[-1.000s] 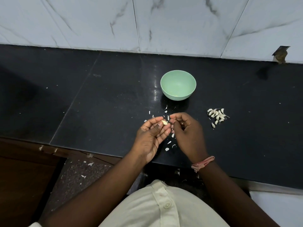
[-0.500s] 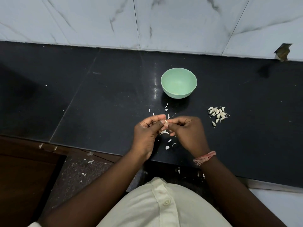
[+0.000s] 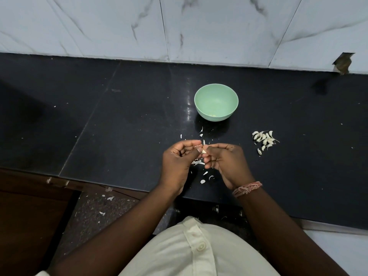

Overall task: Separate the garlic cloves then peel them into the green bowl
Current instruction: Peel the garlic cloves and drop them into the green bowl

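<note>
I'm looking down at a black stone counter (image 3: pixel 129 120) with a thin seam running across it, backed by a wall (image 3: pixel 179 26) of white marbled tiles; one tile at the far right has a chipped notch (image 3: pixel 343 63). Below the counter's near edge I can see brown wood at the left and a speckled floor (image 3: pixel 95 212) with a few white flecks on it. A cream buttoned shirt (image 3: pixel 199 251) fills the bottom. The green bowl (image 3: pixel 216 102) stands upright past the hands, with something small and pale at its bottom, too small for me to make out. A little heap of cloves (image 3: pixel 263 140) lies to its right, well apart from it. Bits of peel (image 3: pixel 203 172) are scattered between and under the hands. My left hand (image 3: pixel 179 162) and right hand (image 3: pixel 227 162) meet over the counter, fingers curled, both pinching one pale clove (image 3: pixel 204 151) between the fingertips. A pinkish thread band (image 3: pixel 247 188) circles the right wrist
</note>
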`<action>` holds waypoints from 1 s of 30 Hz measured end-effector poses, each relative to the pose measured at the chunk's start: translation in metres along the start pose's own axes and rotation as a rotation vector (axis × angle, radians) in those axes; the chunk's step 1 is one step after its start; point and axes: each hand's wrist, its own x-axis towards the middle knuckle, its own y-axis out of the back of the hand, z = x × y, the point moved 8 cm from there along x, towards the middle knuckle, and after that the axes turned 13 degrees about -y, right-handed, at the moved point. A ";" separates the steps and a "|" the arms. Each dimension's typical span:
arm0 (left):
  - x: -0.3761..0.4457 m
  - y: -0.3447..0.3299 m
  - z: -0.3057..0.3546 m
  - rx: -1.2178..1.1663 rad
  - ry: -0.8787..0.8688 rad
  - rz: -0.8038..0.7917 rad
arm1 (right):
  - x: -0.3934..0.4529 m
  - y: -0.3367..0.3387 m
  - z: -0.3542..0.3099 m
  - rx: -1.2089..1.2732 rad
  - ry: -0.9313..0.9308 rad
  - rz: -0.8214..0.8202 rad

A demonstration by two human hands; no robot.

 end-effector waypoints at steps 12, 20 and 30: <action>0.004 0.009 -0.011 -0.027 0.084 0.098 | -0.006 -0.013 -0.001 -0.105 0.110 -0.057; 0.000 0.005 -0.006 0.042 0.045 0.072 | -0.014 -0.015 -0.014 -0.198 0.248 0.067; -0.004 -0.001 0.005 0.045 0.015 0.067 | -0.020 -0.011 -0.022 -0.347 0.372 0.165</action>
